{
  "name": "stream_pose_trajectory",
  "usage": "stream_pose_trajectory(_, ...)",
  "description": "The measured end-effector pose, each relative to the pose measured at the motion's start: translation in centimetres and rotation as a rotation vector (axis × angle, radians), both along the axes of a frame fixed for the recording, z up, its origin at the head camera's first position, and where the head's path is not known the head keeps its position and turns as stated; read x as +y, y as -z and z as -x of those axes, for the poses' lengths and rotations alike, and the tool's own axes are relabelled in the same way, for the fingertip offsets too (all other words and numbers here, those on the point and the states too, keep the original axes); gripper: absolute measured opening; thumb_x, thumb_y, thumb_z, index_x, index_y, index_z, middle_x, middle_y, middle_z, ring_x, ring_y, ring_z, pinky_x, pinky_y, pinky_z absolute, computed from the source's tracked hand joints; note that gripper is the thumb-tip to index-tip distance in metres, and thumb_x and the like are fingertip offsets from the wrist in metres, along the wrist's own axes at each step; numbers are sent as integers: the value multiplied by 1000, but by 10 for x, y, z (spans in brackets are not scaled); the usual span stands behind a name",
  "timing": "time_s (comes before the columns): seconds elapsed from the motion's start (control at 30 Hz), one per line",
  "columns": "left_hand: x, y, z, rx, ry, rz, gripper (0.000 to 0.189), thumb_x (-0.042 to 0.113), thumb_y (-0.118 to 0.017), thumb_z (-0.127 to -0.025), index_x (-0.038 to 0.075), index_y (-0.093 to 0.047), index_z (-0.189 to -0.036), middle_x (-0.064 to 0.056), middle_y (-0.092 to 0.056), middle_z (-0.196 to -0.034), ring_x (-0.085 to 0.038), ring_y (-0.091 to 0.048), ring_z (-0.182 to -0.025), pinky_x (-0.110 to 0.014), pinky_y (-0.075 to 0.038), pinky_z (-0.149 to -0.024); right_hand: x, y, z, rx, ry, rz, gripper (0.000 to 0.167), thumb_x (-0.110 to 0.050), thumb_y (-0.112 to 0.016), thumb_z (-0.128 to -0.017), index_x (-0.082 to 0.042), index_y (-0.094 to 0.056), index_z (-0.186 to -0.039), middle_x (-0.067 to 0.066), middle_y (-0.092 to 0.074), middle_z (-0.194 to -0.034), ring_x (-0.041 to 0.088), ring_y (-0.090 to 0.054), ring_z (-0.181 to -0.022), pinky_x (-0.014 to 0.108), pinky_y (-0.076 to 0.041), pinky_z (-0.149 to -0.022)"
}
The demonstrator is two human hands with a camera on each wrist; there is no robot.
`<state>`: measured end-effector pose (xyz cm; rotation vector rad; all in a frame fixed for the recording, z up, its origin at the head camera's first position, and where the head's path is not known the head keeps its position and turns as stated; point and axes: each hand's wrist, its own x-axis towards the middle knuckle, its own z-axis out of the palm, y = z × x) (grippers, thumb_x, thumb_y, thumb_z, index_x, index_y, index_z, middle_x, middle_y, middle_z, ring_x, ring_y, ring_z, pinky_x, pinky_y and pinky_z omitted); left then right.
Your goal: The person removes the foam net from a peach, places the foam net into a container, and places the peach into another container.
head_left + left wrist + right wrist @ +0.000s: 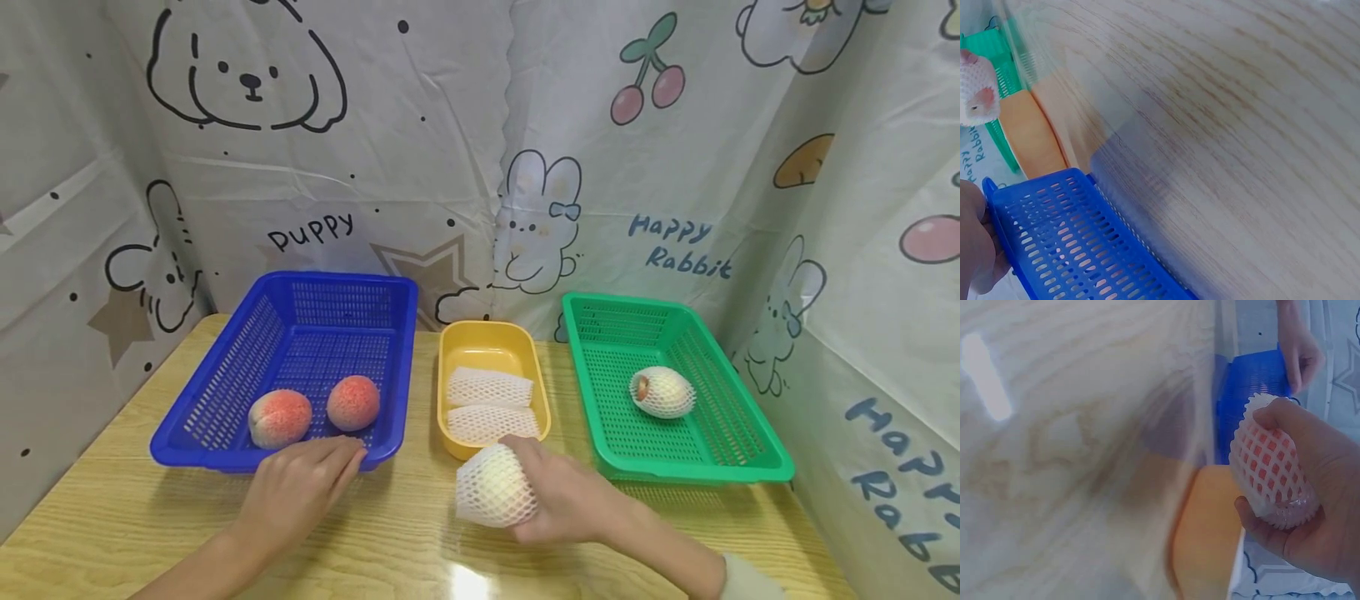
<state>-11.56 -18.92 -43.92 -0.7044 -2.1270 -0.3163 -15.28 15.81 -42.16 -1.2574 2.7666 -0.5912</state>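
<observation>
My right hand (558, 492) grips a peach in a white foam net (495, 487), held in front of the yellow tub. Reddish skin shows through the mesh in the right wrist view, with the thumb (1275, 415) over one end. My left hand (303, 483) is at the near rim of the blue basket (408, 358), fingers bent loosely downward. Inside that basket, near this hand, lie two bare peaches, one on the left (281, 417) and one on the right (353, 403). The left wrist view has the left hand (975, 244) close along the basket's edge.
Two flat foam nets, one behind (490, 388) and one in front (491, 423), lie in the yellow tub (487, 333). At the right, a green basket (607, 450) contains another netted peach (663, 392). A printed cloth (450, 142) hangs behind the wooden table (405, 533).
</observation>
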Motion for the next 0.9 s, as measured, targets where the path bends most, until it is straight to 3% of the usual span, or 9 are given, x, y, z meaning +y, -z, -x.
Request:
stream_pose_trajectory(0.23, 0, -2, 1, -10, 11, 6, 50, 34, -37, -109, 8, -72, -85, -3, -72, -82, -22, -70, -71, -41, -59, -57, 1, -15, 5, 78, 11, 36, 96, -29, -88, -65, -6, -36, -142, 10, -59, -120, 22, -66, -96, 31, -59, -73)
stream_pose_trajectory(0.37, 0, -3, 3, -13, 36, 1, 49, 34, -38, -108, 7, -73, -87, -5, -72, -86, -24, -70, -76, -42, -60, -63, 1, -23, 8, 103, 17, 66, 96, -30, -89, -64, -8, -37, -142, 8, -58, -123, 20, -64, -99, 33, -59, -77)
stream_pose_trajectory(0.67, 12, -12, 8, -32, 141, -18, 43, 29, -39, -106, 2, -73, -106, -10, -71, -106, -27, -69, -94, -42, -60, -74, 2, -41, 13, 126, 48, 108, 97, -34, -90, -65, -11, -37, -143, 6, -58, -122, 17, -63, -102, 33, -58, -81)
stream_pose_trajectory(0.9, 28, -20, 11, -46, 248, -37, 36, 21, -41, -107, 1, -70, -112, -9, -69, -107, -23, -68, -94, -36, -59, -80, 4, -50, 13, 165, 55, 123, 99, -34, -90, -65, -9, -37, -145, 6, -58, -123, 19, -64, -102, 34, -59, -81)
